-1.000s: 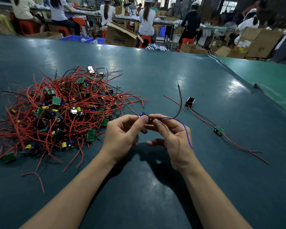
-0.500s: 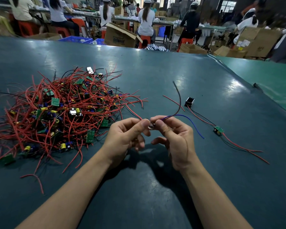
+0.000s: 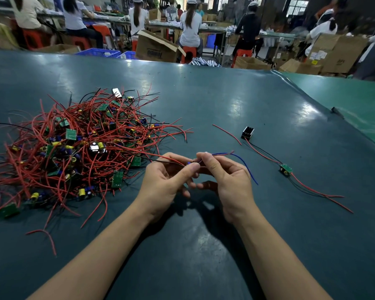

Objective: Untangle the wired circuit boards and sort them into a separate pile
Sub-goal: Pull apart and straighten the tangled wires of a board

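Fingers (image 3: 194,167) around small wired board (image 3: 189,163)

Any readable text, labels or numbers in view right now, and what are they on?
Nothing reads clearly.
Open cardboard box behind the table: a dark printed word, too blurred to read.
Stacked cartons at far right: white labels and marks, too small.
Green circuit boards in the tangled pile: no legible print.

Two bare forearms, left hand (image 3: 160,182) and right hand (image 3: 232,180) (no sleeves showing)
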The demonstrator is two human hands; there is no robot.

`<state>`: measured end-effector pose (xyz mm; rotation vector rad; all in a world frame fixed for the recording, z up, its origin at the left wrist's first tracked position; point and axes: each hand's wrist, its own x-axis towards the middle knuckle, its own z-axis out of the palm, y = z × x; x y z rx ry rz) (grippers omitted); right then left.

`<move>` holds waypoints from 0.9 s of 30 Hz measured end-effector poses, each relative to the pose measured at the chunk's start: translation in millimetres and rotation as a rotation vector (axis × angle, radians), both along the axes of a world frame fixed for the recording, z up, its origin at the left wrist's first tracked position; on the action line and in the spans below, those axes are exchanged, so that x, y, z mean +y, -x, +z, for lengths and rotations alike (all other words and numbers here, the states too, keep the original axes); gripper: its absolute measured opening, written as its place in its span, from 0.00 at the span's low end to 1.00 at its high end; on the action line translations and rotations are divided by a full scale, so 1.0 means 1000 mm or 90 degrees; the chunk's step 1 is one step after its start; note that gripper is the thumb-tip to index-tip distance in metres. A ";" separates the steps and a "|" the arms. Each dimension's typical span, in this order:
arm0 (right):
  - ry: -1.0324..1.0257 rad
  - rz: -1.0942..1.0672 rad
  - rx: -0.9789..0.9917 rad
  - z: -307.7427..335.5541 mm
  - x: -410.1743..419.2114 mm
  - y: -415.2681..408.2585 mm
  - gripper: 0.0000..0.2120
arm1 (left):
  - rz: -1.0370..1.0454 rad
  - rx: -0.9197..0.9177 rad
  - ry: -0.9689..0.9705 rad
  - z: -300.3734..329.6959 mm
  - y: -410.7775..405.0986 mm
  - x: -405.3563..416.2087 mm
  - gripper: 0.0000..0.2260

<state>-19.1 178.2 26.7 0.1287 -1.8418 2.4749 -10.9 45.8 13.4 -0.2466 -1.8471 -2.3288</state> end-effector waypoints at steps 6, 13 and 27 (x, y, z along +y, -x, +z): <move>0.044 -0.045 -0.092 -0.001 -0.001 0.003 0.11 | 0.025 0.003 0.008 -0.001 0.002 -0.001 0.04; 0.119 -0.190 -0.091 -0.004 0.005 0.008 0.12 | 0.029 -0.022 -0.009 -0.004 0.004 -0.004 0.05; 0.159 -0.289 -0.076 -0.008 0.013 0.019 0.16 | 0.018 -0.022 -0.015 -0.004 0.006 -0.003 0.07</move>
